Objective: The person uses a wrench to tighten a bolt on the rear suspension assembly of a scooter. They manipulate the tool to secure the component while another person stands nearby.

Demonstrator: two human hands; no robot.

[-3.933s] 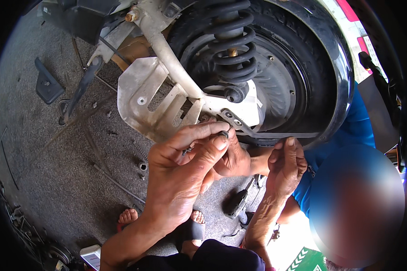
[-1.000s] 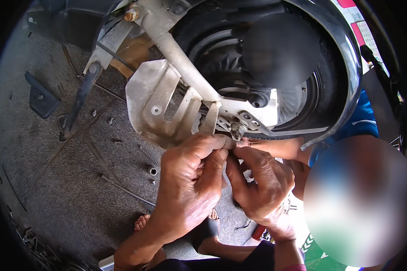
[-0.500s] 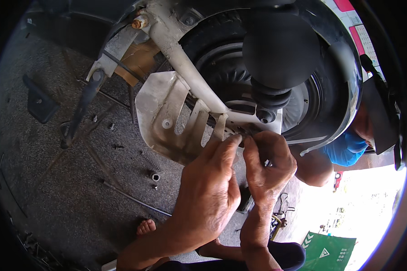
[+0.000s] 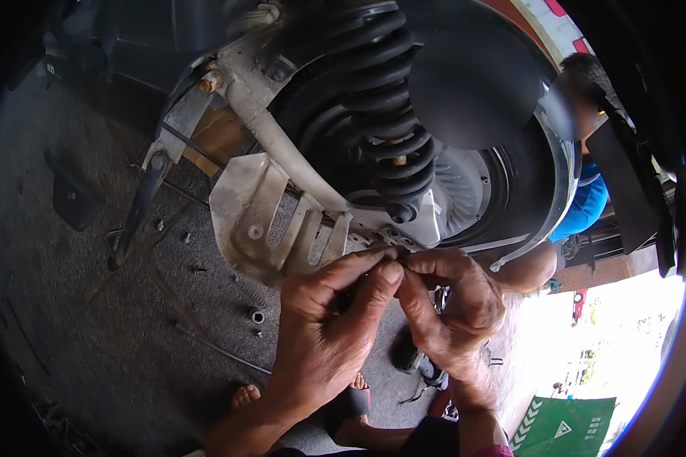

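My left hand (image 4: 331, 320) and my right hand (image 4: 453, 308) meet at their fingertips at lower middle, both pinched round something small and dark that I cannot make out. They are just below a perforated bracket (image 4: 400, 238) at the wheel hub. A pale slotted metal plate (image 4: 240, 213) juts out above my left hand, fixed by a pale frame tube (image 4: 297, 164). A black coil spring (image 4: 389, 99) rises over the hub beside the black tyre (image 4: 522, 171).
A co-worker (image 4: 579, 209) in blue is behind the fender (image 4: 564, 190). On the floor (image 4: 129, 327) lie a socket (image 4: 258, 316), several small bolts, a black plastic piece (image 4: 72, 194), a long rod (image 4: 221, 346) and a dark power tool (image 4: 408, 350). A green sign (image 4: 560, 426) stands lower right.
My right hand has moved up and left from apart to meet my left fingertips. The co-worker's hand has left the bracket, and the co-worker has shifted back behind the fender.
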